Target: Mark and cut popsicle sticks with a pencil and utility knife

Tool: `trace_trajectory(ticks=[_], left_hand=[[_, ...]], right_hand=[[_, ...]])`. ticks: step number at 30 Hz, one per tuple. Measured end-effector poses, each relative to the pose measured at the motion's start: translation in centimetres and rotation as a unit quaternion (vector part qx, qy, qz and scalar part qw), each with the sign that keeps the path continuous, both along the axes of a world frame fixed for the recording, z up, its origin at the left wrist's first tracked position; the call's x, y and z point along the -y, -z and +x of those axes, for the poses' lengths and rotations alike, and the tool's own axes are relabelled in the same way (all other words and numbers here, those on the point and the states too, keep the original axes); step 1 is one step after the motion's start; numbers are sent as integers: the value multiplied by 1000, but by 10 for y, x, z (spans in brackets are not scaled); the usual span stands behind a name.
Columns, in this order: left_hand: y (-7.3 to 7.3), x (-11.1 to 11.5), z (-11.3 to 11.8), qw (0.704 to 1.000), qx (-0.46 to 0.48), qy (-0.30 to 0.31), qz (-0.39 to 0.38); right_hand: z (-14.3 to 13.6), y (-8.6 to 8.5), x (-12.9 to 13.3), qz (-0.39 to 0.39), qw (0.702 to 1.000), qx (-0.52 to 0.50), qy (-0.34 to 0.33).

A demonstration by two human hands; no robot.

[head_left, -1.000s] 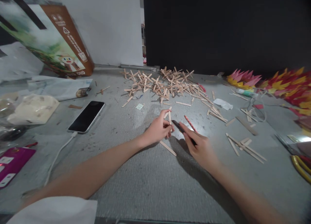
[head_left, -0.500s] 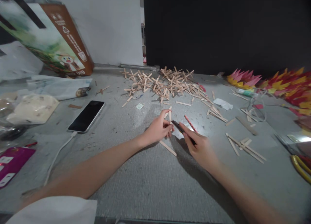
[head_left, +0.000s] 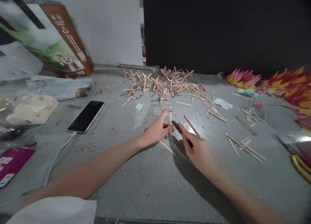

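Near the middle of the table, my left hand (head_left: pixel 159 128) is closed on a short wooden stick (head_left: pixel 170 115), which stands nearly upright between its fingers. My right hand (head_left: pixel 195 144) grips a dark cutter (head_left: pixel 177 127), its tip touching or very close to the stick's right side. A loose wooden stick (head_left: pixel 167 148) lies on the table just below my left hand. Beside my right fingers is a red patterned thin rod (head_left: pixel 191 125), its lower end by the hand. What the hidden fingertips of my left hand press on cannot be made out.
A pile of crossed sticks (head_left: pixel 160 83) lies behind the hands. To the left are a phone (head_left: pixel 86 116) with a cable, plastic bags and a box (head_left: pixel 60 39). More sticks (head_left: pixel 245 148), scissors (head_left: pixel 300 167) and colourful paper pieces (head_left: pixel 243 79) are at the right.
My right hand and the cutter have shifted and tilted slightly. A second stick end beside the held stick no longer shows. My left hand has hardly moved.
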State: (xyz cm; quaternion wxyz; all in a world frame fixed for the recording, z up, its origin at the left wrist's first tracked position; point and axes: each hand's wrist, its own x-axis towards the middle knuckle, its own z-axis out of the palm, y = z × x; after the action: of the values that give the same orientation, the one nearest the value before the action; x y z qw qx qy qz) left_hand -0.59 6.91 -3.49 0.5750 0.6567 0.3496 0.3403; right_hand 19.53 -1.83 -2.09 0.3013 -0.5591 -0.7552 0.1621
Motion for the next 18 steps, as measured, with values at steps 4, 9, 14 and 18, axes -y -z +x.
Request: trace_trajectory(ticks=[4, 9, 14, 18], left_hand=[[-2, 0, 0, 1000, 8, 7, -3], [-3, -2, -1, 999, 27, -1, -22], [-3, -3, -3, 999, 21, -5, -35], [-1, -4, -3, 999, 21, -9, -33]], right_hand=[[2, -1, 0, -15, 1000, -24, 0], [3, -1, -2, -35, 998, -56, -13], [0, 0, 0, -64, 993, -97, -23], [-2, 2, 1, -137, 973, -184, -7]])
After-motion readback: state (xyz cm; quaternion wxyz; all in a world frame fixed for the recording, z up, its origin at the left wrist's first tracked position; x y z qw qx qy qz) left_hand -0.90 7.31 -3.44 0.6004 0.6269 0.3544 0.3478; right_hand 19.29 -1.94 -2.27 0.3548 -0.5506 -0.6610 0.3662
